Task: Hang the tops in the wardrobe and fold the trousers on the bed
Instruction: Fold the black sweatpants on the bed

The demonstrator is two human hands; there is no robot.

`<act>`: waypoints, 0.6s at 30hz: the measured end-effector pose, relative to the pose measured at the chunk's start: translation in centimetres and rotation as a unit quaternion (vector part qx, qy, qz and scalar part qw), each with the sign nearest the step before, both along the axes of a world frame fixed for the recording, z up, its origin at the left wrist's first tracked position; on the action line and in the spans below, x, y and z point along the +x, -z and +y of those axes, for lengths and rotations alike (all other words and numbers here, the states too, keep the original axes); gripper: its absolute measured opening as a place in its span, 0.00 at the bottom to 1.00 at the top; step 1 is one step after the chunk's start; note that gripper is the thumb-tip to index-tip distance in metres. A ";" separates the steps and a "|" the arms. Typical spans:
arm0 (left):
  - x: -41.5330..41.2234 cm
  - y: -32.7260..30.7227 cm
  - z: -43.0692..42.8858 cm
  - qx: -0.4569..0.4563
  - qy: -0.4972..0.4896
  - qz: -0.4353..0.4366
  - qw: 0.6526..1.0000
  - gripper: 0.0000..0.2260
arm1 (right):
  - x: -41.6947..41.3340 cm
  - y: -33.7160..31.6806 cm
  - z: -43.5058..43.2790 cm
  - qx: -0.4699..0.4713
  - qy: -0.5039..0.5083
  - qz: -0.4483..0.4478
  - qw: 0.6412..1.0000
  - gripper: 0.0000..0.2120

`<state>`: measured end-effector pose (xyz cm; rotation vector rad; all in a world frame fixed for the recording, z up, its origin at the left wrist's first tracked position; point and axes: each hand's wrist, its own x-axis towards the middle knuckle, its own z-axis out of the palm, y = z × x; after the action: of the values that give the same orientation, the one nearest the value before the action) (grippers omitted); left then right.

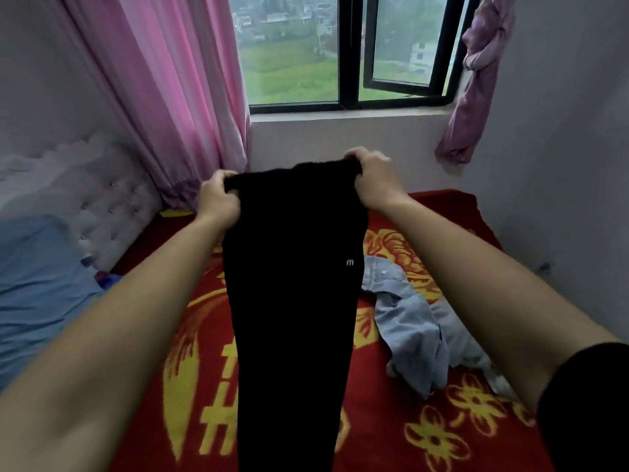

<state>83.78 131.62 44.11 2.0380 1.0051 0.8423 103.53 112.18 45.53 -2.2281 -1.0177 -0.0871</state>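
The lower end of the long black fabric trousers (292, 301) runs out of the bottom of the picture, so the hems cannot be seen, and their dark cloth shows almost no seams or folds beyond a small pale mark near the right edge. They hang lengthwise above the red blanket with yellow floral pattern (425, 434) that covers the bed. The left hand (218, 199) grips the left corner of the waistband with curled fingers; the right hand (372, 180) grips the right corner, slightly higher. A crumpled pale blue denim garment (408, 328) lies on the blanket just right of the trousers, partly behind the right forearm. A pink pleated curtain (177, 90) hangs at the left of the window.
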 end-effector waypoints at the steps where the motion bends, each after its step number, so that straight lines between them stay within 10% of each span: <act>1: 0.7 -1.7 0.8 0.064 -0.010 -0.002 0.998 0.17 | 0.8 -1.4 0.6 0.023 -0.001 -0.048 0.999 0.23; 7: 2.0 -13.6 3.0 0.282 -0.032 -0.102 0.954 0.26 | 2.9 -11.6 1.0 0.065 0.036 -0.351 0.933 0.21; 18: -4.5 -14.5 0.1 0.351 0.022 -0.090 0.932 0.26 | -4.4 -13.1 -3.9 0.048 0.068 -0.398 0.914 0.21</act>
<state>79.28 131.72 58.59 2.4822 0.5898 1.4908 99.17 108.33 58.60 -2.1842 -1.2117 -1.1589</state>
